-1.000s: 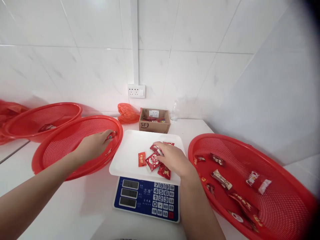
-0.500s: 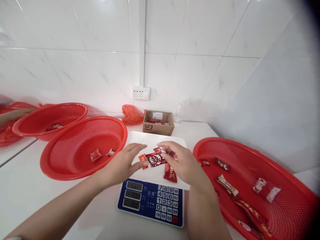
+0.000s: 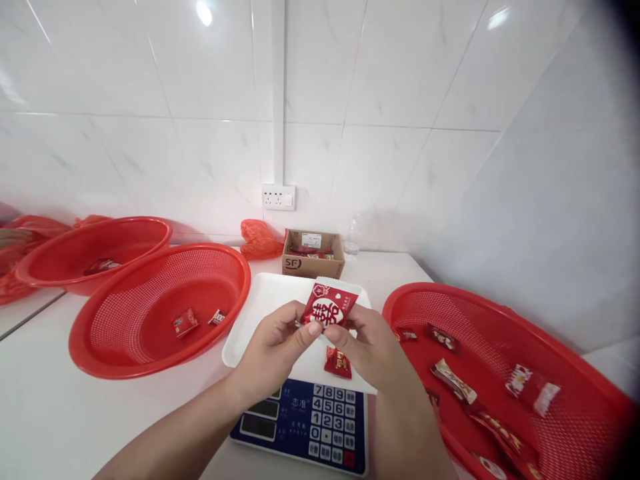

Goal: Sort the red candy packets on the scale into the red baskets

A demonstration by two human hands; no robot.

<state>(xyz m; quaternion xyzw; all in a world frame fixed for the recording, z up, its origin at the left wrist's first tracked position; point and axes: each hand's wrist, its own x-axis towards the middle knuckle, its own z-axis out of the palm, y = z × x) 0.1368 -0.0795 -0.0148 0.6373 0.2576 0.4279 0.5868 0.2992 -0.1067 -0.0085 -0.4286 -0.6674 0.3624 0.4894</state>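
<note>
Both my left hand (image 3: 280, 340) and my right hand (image 3: 367, 340) are closed on a red candy packet (image 3: 329, 307) with a white round emblem, raised over the white pan (image 3: 245, 320) of a digital scale. Each thumb presses the packet's lower edge from the front; the other fingers are behind it, mostly hidden. Whether more packets sit behind this one I cannot tell. Below my right hand, another red packet (image 3: 338, 362) with gold print lies on the pan. The scale's blue keypad panel (image 3: 300, 427) faces me, partly covered by my left wrist.
On the right stands a red basket (image 3: 500, 313) with several wrapped sweets. Another red basket (image 3: 160, 260) on the left holds two small packets, with a red basin (image 3: 135, 227) behind it. A cardboard box (image 3: 313, 267), an orange plastic bag (image 3: 260, 240) and a clear bottle (image 3: 353, 237) stand by the wall.
My hands have come together and now grip the emblem packet, which has been lifted from the pan and turned. The view has tilted slightly upward.
</note>
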